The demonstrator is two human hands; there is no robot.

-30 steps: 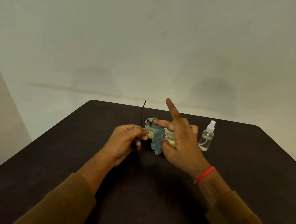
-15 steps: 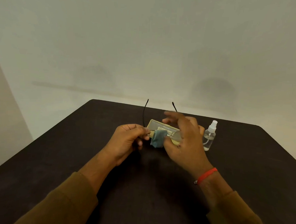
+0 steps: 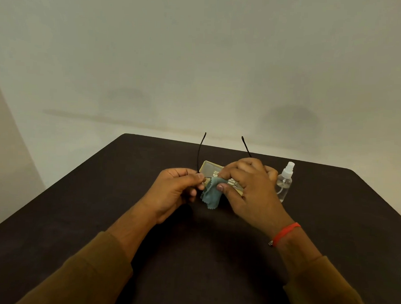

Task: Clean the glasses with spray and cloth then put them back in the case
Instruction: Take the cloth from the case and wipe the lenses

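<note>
Dark table [image 3: 80, 215] below, pale wall beyond. Nearest, left hand [image 3: 174, 192] pinching the glasses [image 3: 200, 152] at one frame corner; right hand [image 3: 246, 189] pressing the blue cloth [image 3: 210, 196] onto a lens between thumb and fingers. Wiping step, probably. Next: fold the arms, lay into the case [image 3: 209, 167] just behind. Spray bottle [image 3: 285, 182] farther right.

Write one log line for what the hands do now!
step: wiping | left hand: holds glasses | right hand: rubs cloth on lens | case: behind

Dark table [image 3: 98, 216] — matte, rounded far corners; plain pale wall [image 3: 199, 58] behind.
</note>
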